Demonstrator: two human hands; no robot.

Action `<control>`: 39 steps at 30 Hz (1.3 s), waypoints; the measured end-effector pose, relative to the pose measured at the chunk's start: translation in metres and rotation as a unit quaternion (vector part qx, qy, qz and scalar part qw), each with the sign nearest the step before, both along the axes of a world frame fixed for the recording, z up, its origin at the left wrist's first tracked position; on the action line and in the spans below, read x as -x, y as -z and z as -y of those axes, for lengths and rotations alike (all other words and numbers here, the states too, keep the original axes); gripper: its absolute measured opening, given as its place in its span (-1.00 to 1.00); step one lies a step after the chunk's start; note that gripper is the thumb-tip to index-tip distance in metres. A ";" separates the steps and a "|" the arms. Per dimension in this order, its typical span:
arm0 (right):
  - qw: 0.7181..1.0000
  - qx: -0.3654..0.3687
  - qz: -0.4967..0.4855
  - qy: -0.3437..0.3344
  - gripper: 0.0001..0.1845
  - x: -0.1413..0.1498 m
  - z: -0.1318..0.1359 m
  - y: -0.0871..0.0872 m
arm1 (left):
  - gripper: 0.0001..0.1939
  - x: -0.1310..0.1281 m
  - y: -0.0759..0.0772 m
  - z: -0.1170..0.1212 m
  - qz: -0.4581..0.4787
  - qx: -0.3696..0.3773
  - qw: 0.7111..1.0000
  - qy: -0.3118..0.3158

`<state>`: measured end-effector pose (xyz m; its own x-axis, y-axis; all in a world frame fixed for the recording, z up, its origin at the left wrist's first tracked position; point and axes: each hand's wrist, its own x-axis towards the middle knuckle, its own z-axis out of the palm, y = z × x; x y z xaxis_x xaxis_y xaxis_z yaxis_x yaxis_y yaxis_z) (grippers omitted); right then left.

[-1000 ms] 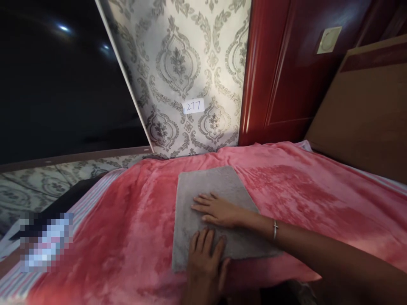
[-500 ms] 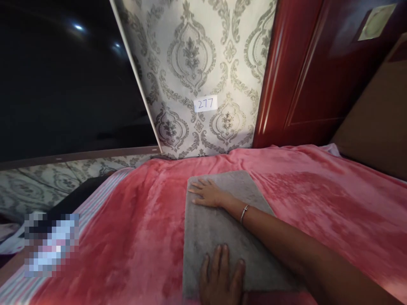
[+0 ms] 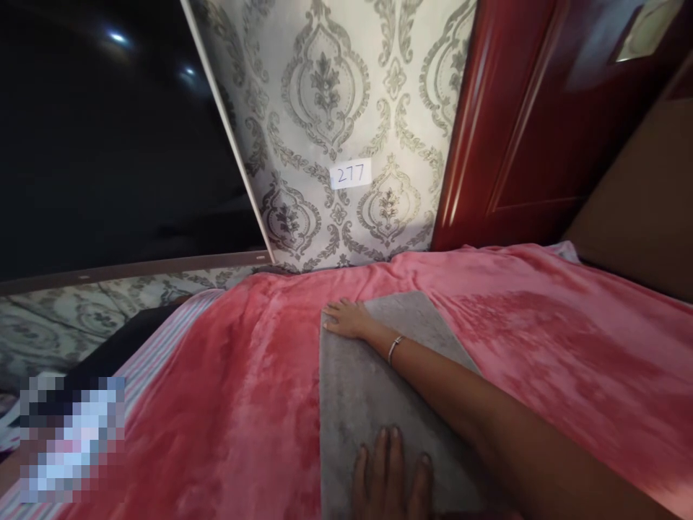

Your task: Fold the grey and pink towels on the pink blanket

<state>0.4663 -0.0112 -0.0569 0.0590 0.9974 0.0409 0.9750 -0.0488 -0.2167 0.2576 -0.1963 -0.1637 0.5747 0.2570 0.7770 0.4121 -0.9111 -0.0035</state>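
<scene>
A grey cloth (image 3: 357,390), folded into a flat rectangle with a soft-looking surface, lies on the red blanket (image 3: 271,375). Reaching in from the lower right, my right arm wears a thin silver bracelet (image 3: 395,350) and crosses over the cloth. My right hand (image 3: 346,318) rests palm down at the cloth's far left corner, fingers spread and fingertips close to its left edge. At the bottom of the view, my left hand (image 3: 390,477) lies flat on the near part of the cloth with its fingers stretched forward; its wrist is out of view. Neither hand grips anything.
A large dark screen (image 3: 119,159) stands at the left against the patterned wall (image 3: 330,87), which bears a paper label reading 277 (image 3: 351,174). A dark red wooden panel (image 3: 520,130) is at the right. Striped fabric (image 3: 162,347) and a pixelated item (image 3: 76,440) are at the left.
My right hand has slid slightly farther toward the cloth's far left corner. My left hand appears a little lower and to the right. The view has shifted slightly.
</scene>
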 end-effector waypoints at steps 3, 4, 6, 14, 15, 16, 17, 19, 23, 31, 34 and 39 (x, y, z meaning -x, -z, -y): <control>1.000 0.002 -0.002 0.003 -0.38 0.002 0.002 -0.006 | -0.57 0.003 -0.008 0.000 -0.016 0.018 1.000 0.010; 1.000 0.002 -0.004 0.004 -0.37 0.003 0.004 -0.009 | -0.55 0.004 -0.010 0.000 -0.018 0.023 0.999 0.016; 1.000 0.002 -0.006 0.003 -0.36 0.003 0.011 -0.015 | -0.53 0.005 -0.015 0.000 -0.026 0.021 0.999 0.029; 0.998 0.006 -0.027 -0.058 -0.26 -0.014 0.130 -0.014 | -0.52 0.005 -0.019 -0.004 -0.036 0.009 0.998 0.042; 0.997 0.008 -0.040 -0.060 -0.26 -0.016 0.152 -0.012 | -0.52 0.005 -0.019 -0.004 -0.037 0.009 0.998 0.044; 0.997 0.008 -0.053 -0.060 -0.26 -0.018 0.173 -0.010 | -0.52 0.005 -0.021 -0.003 -0.040 0.008 0.998 0.044; 0.996 0.011 -0.066 -0.060 -0.27 -0.018 0.193 -0.008 | -0.52 0.006 -0.023 -0.002 -0.045 0.009 0.998 0.044; 0.994 0.023 -0.092 -0.058 -0.28 -0.016 0.229 -0.004 | -0.52 0.011 -0.033 -0.003 -0.061 0.022 0.997 0.047; 0.988 0.005 -0.143 -0.058 -0.28 -0.004 0.274 0.004 | -0.65 0.019 -0.081 -0.020 -0.141 0.120 0.973 0.137; 0.987 -0.043 -0.153 -0.011 -0.24 0.010 0.293 0.005 | -0.51 -0.094 -0.154 -0.081 -0.315 0.339 0.826 0.321; 0.988 -0.048 -0.149 0.017 -0.26 0.007 0.296 0.012 | -0.45 -0.151 -0.142 -0.093 -0.399 0.264 0.821 0.311; 0.986 -0.047 -0.159 0.034 -0.28 0.008 0.299 0.029 | -0.37 -0.192 -0.121 -0.113 -0.429 0.149 0.838 0.303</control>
<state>0.4585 -0.3101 -0.0858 0.1503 0.9833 0.1021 0.8525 -0.0766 -0.5171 0.4493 -0.0835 -0.0425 0.9841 -0.1740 -0.0359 -0.1633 -0.9654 0.2031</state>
